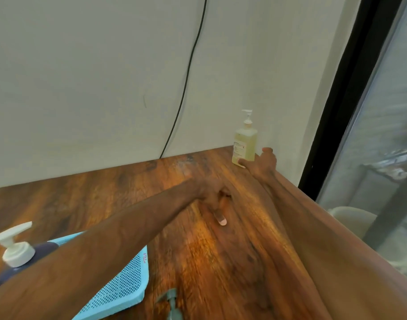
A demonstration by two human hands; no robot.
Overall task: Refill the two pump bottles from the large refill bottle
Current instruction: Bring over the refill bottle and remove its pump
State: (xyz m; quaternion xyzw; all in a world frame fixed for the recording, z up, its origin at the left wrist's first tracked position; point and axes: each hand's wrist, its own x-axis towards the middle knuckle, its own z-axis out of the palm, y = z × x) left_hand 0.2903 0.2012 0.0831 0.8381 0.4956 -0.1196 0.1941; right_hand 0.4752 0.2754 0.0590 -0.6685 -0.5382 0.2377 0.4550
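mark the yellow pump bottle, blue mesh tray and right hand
yellow pump bottle (244, 144): head view, middle of its body
blue mesh tray (126, 282): head view, bare mesh floor
right hand (263, 163): head view, back of hand

No legible text: tiny print on yellow pump bottle, pink blur on blue tray.

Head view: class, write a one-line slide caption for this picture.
The right hand reaches the yellow pump bottle in the table's far corner; the left hand, blurred, is over mid-table.
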